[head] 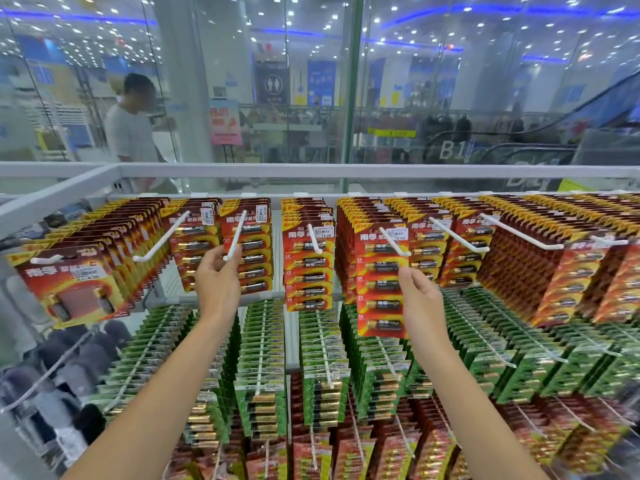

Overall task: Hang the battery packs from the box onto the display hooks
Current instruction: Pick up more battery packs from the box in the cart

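Note:
Red battery packs hang in rows on white display hooks along the top rail. My left hand (216, 278) is raised to a half-empty hook (236, 233) left of centre and pinches its front tip between thumb and fingers. A long red battery pack (380, 282) with several batteries hangs at the front of another hook (394, 242). My right hand (417, 296) holds that pack by its right edge, fingers pointing up, thumb hidden. The box is not in view.
Green battery packs (263, 341) fill the hooks below, with more red packs on the bottom row. A white shelf frame (311, 169) runs above the hooks. Behind the glass wall, a person (130, 129) walks past at left and an escalator stands at right.

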Available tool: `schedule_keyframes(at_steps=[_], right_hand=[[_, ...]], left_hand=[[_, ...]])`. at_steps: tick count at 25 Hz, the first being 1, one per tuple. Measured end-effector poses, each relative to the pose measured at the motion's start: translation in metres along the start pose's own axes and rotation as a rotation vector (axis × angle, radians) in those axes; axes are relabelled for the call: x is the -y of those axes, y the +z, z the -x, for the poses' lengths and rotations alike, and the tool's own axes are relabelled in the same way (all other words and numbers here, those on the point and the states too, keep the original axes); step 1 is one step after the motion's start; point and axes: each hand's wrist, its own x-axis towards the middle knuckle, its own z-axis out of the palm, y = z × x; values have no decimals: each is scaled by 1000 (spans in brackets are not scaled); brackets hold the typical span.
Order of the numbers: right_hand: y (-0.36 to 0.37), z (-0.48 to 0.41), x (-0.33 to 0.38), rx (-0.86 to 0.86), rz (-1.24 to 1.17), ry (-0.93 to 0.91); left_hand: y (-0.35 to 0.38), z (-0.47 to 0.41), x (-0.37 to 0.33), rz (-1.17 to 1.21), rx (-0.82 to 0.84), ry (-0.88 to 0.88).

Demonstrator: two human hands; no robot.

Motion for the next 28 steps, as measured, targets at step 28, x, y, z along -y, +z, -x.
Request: schedule_keyframes(at_steps=[28], right_hand=[[-220, 216, -162, -746, 119, 363]], left_hand=[[61, 268, 96, 60, 731, -375]])
